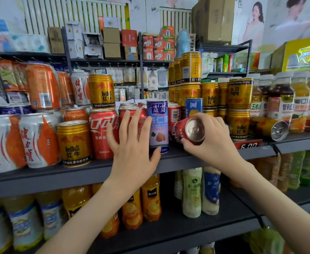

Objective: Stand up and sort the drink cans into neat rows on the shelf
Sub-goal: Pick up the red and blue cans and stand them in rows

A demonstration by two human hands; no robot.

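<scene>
Shop shelf (pixel 77 173) of mixed drink cans, mid-sort: one can in hand, several not yet in rows.

Fingers (pixel 208 118) of the right hand (pixel 211 142) curl round the red cola can (pixel 185 131) and grip it by its body; it is tipped on its side, silver end toward the viewer, at the front of the shelf just right of the purple can (pixel 158 123). Fingers (pixel 137 121) of the left hand (pixel 134 143) are straight and spread, pressed flat against the upright red cans (pixel 103 132), gripping nothing. The step in hand appears to be standing this can up. The next move calls for turning it upright and setting it among the red cans, which the purple can now separates from it. Further right, a fallen gold can (pixel 268 128) lies on its side, well apart from both hands.
</scene>
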